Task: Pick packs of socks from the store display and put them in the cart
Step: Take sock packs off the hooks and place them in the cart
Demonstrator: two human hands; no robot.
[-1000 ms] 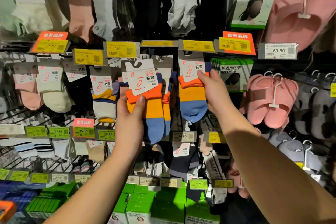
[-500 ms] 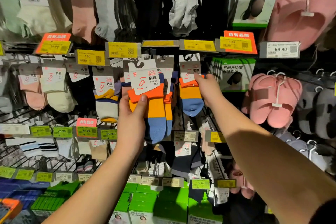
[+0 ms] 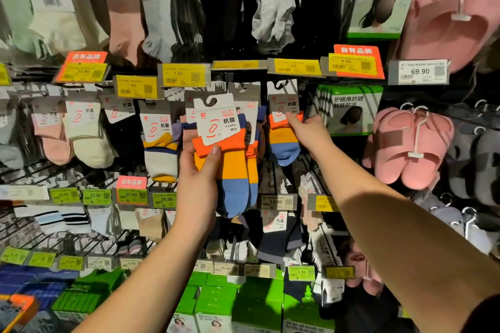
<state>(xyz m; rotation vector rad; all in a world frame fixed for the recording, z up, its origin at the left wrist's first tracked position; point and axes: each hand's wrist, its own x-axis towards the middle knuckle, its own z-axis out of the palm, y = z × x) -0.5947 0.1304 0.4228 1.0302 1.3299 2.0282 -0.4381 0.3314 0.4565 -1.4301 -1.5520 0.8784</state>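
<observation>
Sock pack in my left hand [image 3: 196,192]: orange, yellow, blue bands [image 3: 230,170], white header card with red print. Hanging pack [image 3: 284,140] at my right hand [image 3: 311,134]: same banding

A store display wall of hanging socks fills the frame. At centre, the left hand [image 3: 198,189] grips a pack of orange, yellow and blue striped socks [image 3: 230,165], thumb pressed on its orange band. Right of centre, the right hand [image 3: 311,134] pinches a matching hanging pack [image 3: 284,140] at its orange cuff. Pink slippers [image 3: 411,143] hang at the right edge. Yellow price tags [image 3: 184,74] line the rails.
</observation>
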